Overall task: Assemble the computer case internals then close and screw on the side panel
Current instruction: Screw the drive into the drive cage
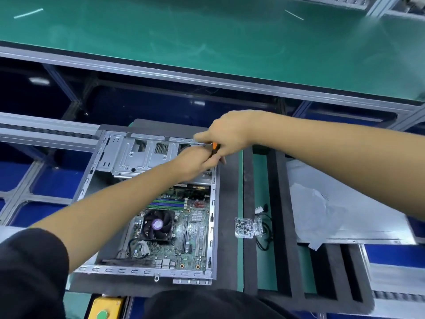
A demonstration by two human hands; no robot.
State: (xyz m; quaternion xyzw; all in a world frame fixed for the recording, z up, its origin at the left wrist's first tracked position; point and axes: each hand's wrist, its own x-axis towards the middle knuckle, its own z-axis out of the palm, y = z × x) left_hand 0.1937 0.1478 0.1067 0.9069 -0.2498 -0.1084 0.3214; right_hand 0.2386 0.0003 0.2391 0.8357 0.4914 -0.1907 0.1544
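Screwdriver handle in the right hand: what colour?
Orange and black, on the screwdriver handle gripped by the right hand; head view.

A dark foam pad (230,217) carries the open computer case (147,271) on its left part. Toward its right edge, a clear screw box (247,227) and a black cable (264,236) lie on green matting (264,268), beside a metal panel (345,217).
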